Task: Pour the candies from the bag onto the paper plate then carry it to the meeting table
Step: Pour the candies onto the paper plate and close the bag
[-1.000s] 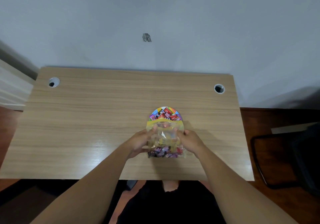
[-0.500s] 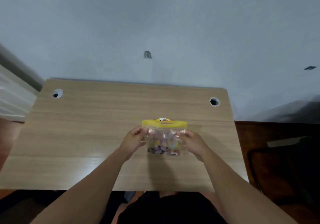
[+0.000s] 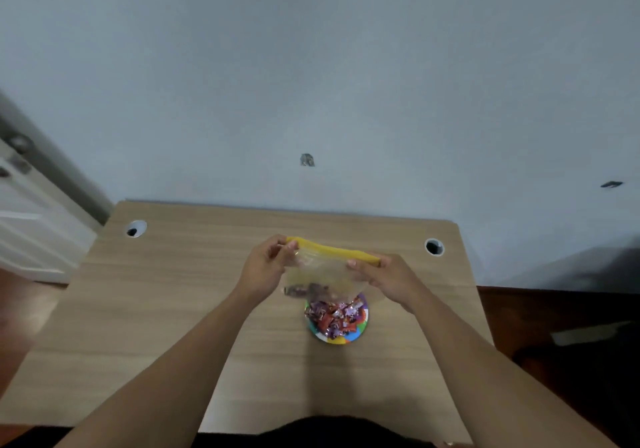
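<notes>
Nearest the viewer, the plate (image 3: pixel 337 338) is resting on the desk (image 3: pixel 173 309), its coloured rim showing around a heap of wrapped candies (image 3: pixel 334 316). Just above it, the clear bag (image 3: pixel 322 274) is hanging in the air, held by its yellow zip strip: the left hand (image 3: pixel 266 269) is pinching one end of the strip and the right hand (image 3: pixel 384 277) the other, fingers pressed together on the plastic. The bag is looking nearly empty, with only a few candies clinging near its lower left corner. Judging from this, the pouring is all but done; shaking out the remainder, setting the bag aside and carrying the plate to the meeting table are still outstanding. Farther off, two cable holes (image 3: pixel 135 228) are flanking the desk's rear, beneath a bare wall (image 3: pixel 311 66)
</notes>
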`<state>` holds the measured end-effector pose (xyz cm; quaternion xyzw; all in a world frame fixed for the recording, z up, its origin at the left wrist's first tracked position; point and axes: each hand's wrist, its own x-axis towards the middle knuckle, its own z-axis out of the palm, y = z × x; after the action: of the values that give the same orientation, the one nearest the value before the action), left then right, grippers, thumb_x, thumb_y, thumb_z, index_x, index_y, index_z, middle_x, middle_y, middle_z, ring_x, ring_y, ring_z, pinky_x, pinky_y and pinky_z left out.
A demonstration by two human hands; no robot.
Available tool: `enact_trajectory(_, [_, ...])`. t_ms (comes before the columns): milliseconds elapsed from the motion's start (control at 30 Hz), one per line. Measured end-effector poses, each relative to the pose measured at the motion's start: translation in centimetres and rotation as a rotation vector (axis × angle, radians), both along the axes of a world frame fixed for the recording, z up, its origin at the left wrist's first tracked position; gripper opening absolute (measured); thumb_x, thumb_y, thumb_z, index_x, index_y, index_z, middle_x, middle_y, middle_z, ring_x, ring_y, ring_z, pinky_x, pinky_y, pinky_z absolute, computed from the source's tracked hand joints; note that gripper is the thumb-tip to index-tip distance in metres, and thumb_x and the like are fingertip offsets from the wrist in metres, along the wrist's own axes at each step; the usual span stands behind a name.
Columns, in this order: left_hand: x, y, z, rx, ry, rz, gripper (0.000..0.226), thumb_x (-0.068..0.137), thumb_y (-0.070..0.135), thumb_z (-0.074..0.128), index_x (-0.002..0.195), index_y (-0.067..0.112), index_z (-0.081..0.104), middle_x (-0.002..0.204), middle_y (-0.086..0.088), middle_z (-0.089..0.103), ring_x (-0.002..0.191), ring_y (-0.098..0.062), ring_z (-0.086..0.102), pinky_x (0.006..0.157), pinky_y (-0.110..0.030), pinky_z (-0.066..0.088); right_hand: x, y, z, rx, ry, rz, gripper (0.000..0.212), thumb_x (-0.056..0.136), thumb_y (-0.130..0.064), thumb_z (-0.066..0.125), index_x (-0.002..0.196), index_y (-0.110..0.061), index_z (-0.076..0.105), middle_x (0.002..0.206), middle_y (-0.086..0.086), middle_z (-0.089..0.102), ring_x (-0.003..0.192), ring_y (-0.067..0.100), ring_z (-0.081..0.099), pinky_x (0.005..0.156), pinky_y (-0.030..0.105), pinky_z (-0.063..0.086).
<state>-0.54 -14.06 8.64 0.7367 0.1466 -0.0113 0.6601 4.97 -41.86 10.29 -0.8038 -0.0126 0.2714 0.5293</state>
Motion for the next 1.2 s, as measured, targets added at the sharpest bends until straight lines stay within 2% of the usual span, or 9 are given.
enact_trajectory(133, [1.3,1.2,1.1,0.094,-0.051,0.036,0.016,0.103,0.014,0.067,0.088,0.016,0.073,0.078,0.007,0.077,0.078,0.0,0.072,0.073,-0.025,0.05,1.7,0.2,0.9,-0.073,-0.027,0.082,0.04,0.08,-0.069,0.083,0.102,-0.035,0.089,0.099,0.01,0.085,0.085,0.011,0.069,0.079,0.035,0.047])
enact_trajectory(233, [2.0,1.7,1.5,0.257,-0.123,0.029,0.016,0.099,0.004,0.069,0.084,0.004,0.072,0.068,0.015,0.074,0.068,0.007,0.065,0.069,-0.011,0.047,3.0,0.5,1.8,-0.135,-0.064,0.202,0.03,0.08,-0.063,0.086,0.092,-0.036,0.086,0.079,-0.009,0.078,0.074,0.011,0.06,0.072,0.034,0.041])
enact_trajectory(333, [2.5,1.6,1.8,0.352,-0.176,-0.01,0.017,0.096,0.004,0.072,0.08,0.002,0.069,0.066,0.023,0.07,0.065,0.006,0.061,0.063,-0.011,0.042,3.5,2.0,3.1,-0.209,-0.082,0.328,0.042,0.072,-0.064,0.089,0.106,-0.039,0.083,0.103,-0.019,0.082,0.1,0.0,0.073,0.091,0.031,0.055])
enact_trajectory(433, [3.0,1.0,2.3,0.312,-0.193,-0.063,0.017,0.096,0.01,0.074,0.08,0.005,0.071,0.066,0.008,0.07,0.064,0.003,0.057,0.064,-0.018,0.044,3.8,3.9,3.9,-0.281,-0.218,0.37,0.058,0.075,-0.063,0.088,0.125,-0.035,0.078,0.123,-0.015,0.077,0.116,0.004,0.069,0.102,0.033,0.055])
enact_trajectory(600, [3.4,1.1,2.8,0.113,-0.195,-0.062,0.008,0.094,0.013,0.077,0.09,0.008,0.082,0.084,-0.009,0.082,0.078,-0.013,0.073,0.08,-0.027,0.057,4.3,6.2,3.8,-0.254,-0.439,0.378,0.03,0.085,-0.055,0.084,0.102,-0.032,0.078,0.095,-0.012,0.077,0.088,0.002,0.068,0.076,0.027,0.05])
enact_trajectory(700, [3.3,1.4,3.0,0.046,-0.186,-0.068,0.006,0.093,0.011,0.078,0.094,0.009,0.084,0.088,-0.013,0.082,0.074,-0.019,0.075,0.076,-0.025,0.06,4.6,6.8,3.6,-0.247,-0.512,0.375,0.025,0.092,-0.052,0.079,0.1,-0.028,0.08,0.1,-0.011,0.076,0.096,0.007,0.069,0.085,0.028,0.052])
enact_trajectory(900, [2.9,2.0,3.6,-0.085,-0.16,-0.066,0.01,0.087,0.002,0.082,0.089,0.012,0.082,0.085,-0.007,0.08,0.076,-0.023,0.075,0.072,-0.024,0.06,4.9,7.3,3.9,-0.23,-0.505,0.385,0.02,0.096,-0.039,0.078,0.096,-0.02,0.083,0.092,-0.008,0.079,0.085,0.005,0.07,0.078,0.023,0.05])
enact_trajectory(1033, [2.8,2.1,3.7,0.008,-0.145,-0.045,0.006,0.088,0.008,0.083,0.09,0.003,0.082,0.088,-0.019,0.081,0.08,-0.023,0.079,0.073,-0.019,0.058,4.7,7.3,4.2,-0.218,-0.487,0.385,0.017,0.095,-0.036,0.08,0.099,-0.02,0.086,0.082,-0.013,0.077,0.078,0.0,0.07,0.071,0.012,0.046])
enact_trajectory(1200, [2.7,1.7,3.6,0.102,-0.163,-0.012,0.013,0.092,0.017,0.081,0.089,0.005,0.08,0.083,-0.012,0.082,0.08,-0.025,0.083,0.076,-0.029,0.06,4.6,7.3,4.3,-0.21,-0.459,0.365,0.017,0.094,-0.038,0.08,0.101,-0.025,0.088,0.085,-0.002,0.083,0.082,0.017,0.076,0.078,0.036,0.056])
